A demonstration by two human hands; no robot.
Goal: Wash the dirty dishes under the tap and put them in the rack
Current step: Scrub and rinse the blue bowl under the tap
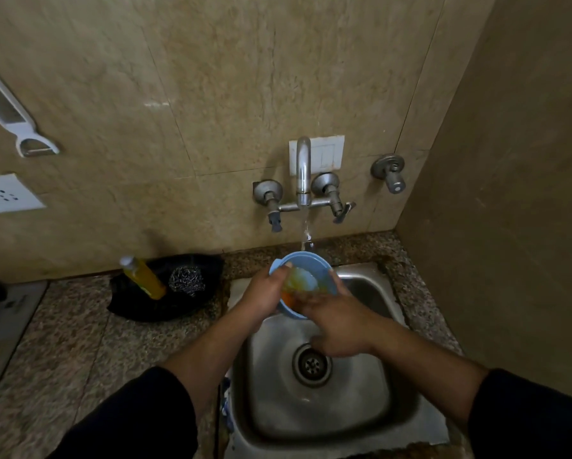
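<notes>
A light blue bowl with orange residue inside is held over the steel sink, under water running from the wall tap. My left hand grips the bowl's left rim, thumb over the edge. My right hand has its fingers inside the bowl against the stained inner wall, which hides the lower part of the bowl. The sink basin below shows only its drain. No rack is in view.
On the speckled stone counter left of the sink, a black dish holds a yellow soap bottle and a steel scrubber. A tiled wall stands close on the right. A peeler and a socket are on the back wall.
</notes>
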